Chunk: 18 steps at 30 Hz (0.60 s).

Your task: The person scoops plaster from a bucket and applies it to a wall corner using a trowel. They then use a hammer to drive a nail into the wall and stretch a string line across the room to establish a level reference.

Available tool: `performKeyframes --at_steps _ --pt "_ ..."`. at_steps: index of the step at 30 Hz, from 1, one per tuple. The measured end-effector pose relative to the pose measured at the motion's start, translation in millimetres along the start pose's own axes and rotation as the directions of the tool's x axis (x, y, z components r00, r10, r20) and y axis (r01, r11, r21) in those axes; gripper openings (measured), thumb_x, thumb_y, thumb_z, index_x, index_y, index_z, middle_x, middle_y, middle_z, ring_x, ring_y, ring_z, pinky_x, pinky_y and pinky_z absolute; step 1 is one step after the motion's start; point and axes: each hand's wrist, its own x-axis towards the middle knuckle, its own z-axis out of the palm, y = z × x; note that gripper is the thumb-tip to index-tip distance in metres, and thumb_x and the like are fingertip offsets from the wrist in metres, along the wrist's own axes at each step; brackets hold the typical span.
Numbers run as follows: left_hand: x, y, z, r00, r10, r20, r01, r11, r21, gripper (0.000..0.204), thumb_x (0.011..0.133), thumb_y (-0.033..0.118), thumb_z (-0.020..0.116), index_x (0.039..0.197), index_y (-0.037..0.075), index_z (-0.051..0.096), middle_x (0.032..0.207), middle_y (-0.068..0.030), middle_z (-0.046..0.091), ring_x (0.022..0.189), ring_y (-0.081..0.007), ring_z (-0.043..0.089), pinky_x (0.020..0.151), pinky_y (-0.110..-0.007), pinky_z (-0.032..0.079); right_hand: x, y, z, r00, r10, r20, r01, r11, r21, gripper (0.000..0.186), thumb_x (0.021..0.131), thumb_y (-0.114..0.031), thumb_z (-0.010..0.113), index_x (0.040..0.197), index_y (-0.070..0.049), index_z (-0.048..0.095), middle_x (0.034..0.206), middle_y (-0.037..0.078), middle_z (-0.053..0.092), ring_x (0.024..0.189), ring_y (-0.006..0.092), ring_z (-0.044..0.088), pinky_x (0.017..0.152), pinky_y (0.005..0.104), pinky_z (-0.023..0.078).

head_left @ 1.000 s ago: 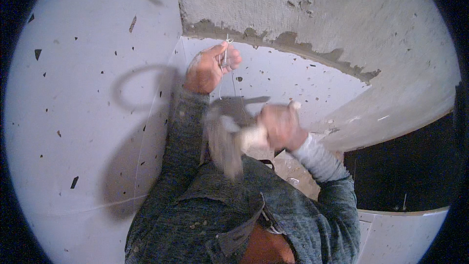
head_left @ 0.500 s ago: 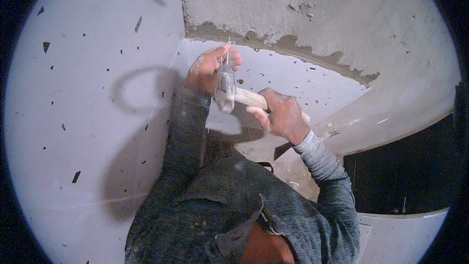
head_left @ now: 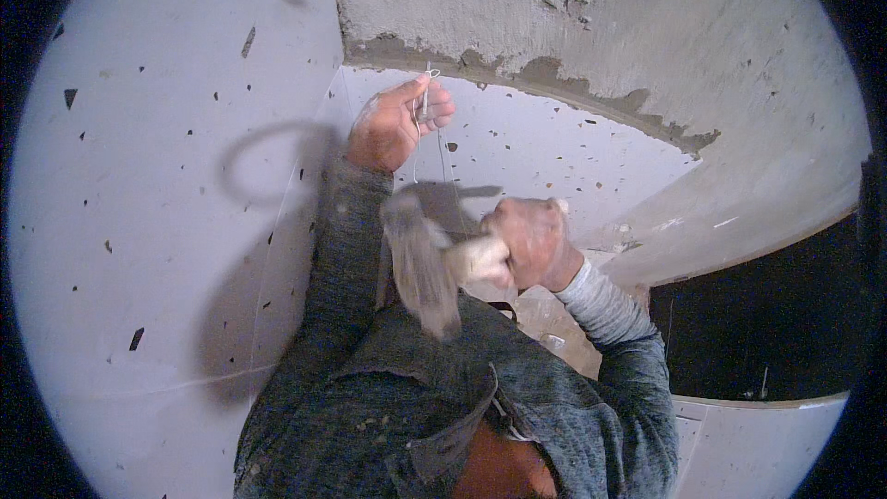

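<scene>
My left hand (head_left: 384,132) is raised to the wall, pinching a thin nail (head_left: 426,100) between thumb and fingers. White string (head_left: 416,155) is looped around the nail near its upper end and hangs in strands below the hand. That upper end meets the rough grey mortar edge. In my right hand (head_left: 538,242), fingers wrapped round its pale handle, is a hammer (head_left: 421,270). Its metal head is blurred by motion and hangs below the left hand, apart from the nail.
White panels with dark chips cover the left wall (head_left: 139,222) and the strip (head_left: 536,134) under the mortar. Rough grey plaster (head_left: 591,18) spans the upper right. A dark opening (head_left: 758,323) lies at the right. My shadow falls on the left wall.
The hammer has swung down and back from beside the nail toward my chest, its head tilting. My left hand keeps its pinch on the nail.
</scene>
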Motion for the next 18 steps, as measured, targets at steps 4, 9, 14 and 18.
performKeyframes --at_steps 4,9,14,18 --pt "1 3 0 0.999 -0.042 0.004 0.042 0.998 0.046 0.043 0.095 0.037 0.050 0.108 -0.004 0.055 0.101 -0.0141 0.062 0.093 -0.0238 0.062 0.084 -0.037 0.049 6 35 19 0.912 0.383 0.145 -0.374 0.923 -0.089 0.050 0.077 -0.054 0.065 0.089 -0.007 0.054 0.068 0.010 0.056 0.054 0.0273 0.058 0.047 0.0385 0.045" --pt "7 -3 -8 0.998 -0.057 0.001 0.057 0.997 -0.044 0.041 0.094 0.035 0.053 0.107 -0.004 0.056 0.100 -0.0138 0.062 0.090 -0.0232 0.062 0.083 -0.037 0.049 6 8 1 0.981 0.168 0.093 -0.172 0.985 0.034 0.044 0.078 -0.047 0.067 0.090 -0.006 0.055 0.068 0.011 0.057 0.054 0.0282 0.058 0.047 0.0377 0.046" --pt "5 4 -3 0.996 -0.089 -0.019 0.088 0.996 -0.027 0.039 0.093 0.033 0.056 0.105 -0.004 0.056 0.097 -0.0132 0.062 0.091 -0.0227 0.061 0.083 -0.037 0.049 2 24 15 0.951 0.275 0.143 -0.259 0.958 -0.123 0.049 0.081 -0.053 0.062 0.090 -0.005 0.056 0.065 0.012 0.057 0.053 0.0301 0.058 0.047 0.0402 0.045" --pt "4 3 1 0.997 -0.069 -0.026 0.068 0.997 -0.025 0.039 0.094 0.034 0.054 0.106 -0.004 0.055 0.097 -0.0132 0.061 0.092 -0.0233 0.060 0.085 -0.038 0.048 10 10 3 0.944 0.315 0.095 -0.317 0.948 0.002 0.049 0.083 -0.055 0.058 0.088 -0.006 0.055 0.064 0.012 0.056 0.052 0.0308 0.058 0.046 0.0417 0.045"
